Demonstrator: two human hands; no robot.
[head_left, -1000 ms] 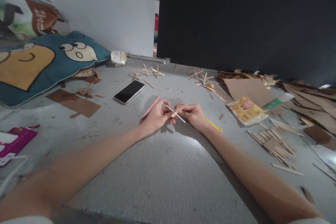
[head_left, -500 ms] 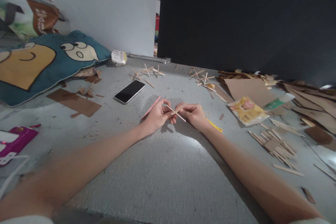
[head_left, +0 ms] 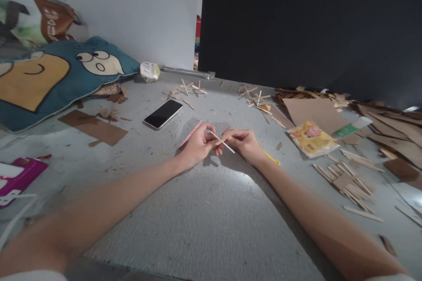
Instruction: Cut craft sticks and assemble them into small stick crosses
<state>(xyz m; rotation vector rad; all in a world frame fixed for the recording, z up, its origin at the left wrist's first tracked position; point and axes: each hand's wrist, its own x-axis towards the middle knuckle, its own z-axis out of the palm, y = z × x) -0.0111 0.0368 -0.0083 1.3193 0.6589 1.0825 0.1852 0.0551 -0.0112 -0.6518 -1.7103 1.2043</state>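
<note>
Two crossed wooden craft sticks (head_left: 228, 145) form an X between my hands, just above the grey table. My left hand (head_left: 200, 142) pinches the crossed sticks from the left, its fingers closed. From the right, my right hand (head_left: 243, 142) pinches one stick's end between thumb and fingers. A pink patterned stick-like item (head_left: 190, 134) lies beside my left hand. Behind my right wrist a yellow item (head_left: 272, 158) is partly hidden. A phone (head_left: 163, 114) with a dark screen lies beyond my left hand.
Several crossed-stick pieces (head_left: 198, 89) stand at the back. To the right lie loose craft sticks (head_left: 349, 184), a yellow packet (head_left: 312, 138) and cardboard sheets (head_left: 316, 112). On the left are a teal cushion (head_left: 79, 79), a cardboard piece (head_left: 94, 128) and a magenta device (head_left: 28, 178) with a white cable.
</note>
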